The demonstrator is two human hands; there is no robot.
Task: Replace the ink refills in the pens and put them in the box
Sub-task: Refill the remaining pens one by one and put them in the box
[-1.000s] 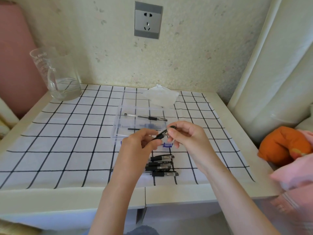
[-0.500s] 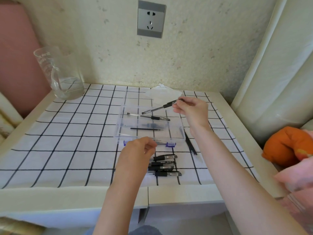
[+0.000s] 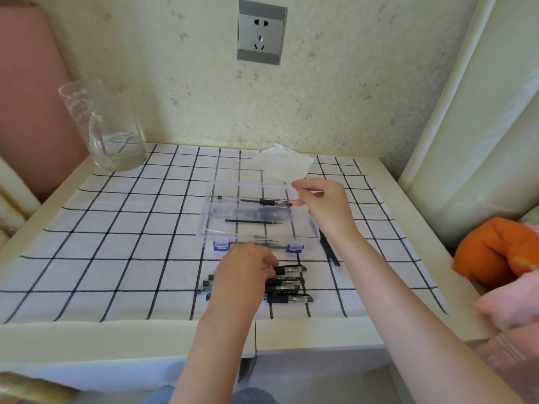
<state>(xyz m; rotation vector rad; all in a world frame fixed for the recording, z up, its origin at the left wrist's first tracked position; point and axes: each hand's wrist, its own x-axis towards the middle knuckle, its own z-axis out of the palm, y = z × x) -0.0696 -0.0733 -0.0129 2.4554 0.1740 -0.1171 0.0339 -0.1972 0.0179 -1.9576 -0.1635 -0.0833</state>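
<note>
Pens (image 3: 287, 284) seemingly under left hand (image 3: 243, 275)

I see the shallow clear plastic box with two blue front latches (image 3: 256, 228) lying open and flat on the tabletop. Inside it, a clear-barrelled pen with a black grip band (image 3: 256, 201) lies crosswise near the far wall, and a thin black ink refill (image 3: 253, 221) lies parallel nearer me. Four black-capped clear pens (image 3: 287, 284) sit bunched side by side just in front of the box, and more thin black refills (image 3: 329, 250) lie beside its right end
</note>
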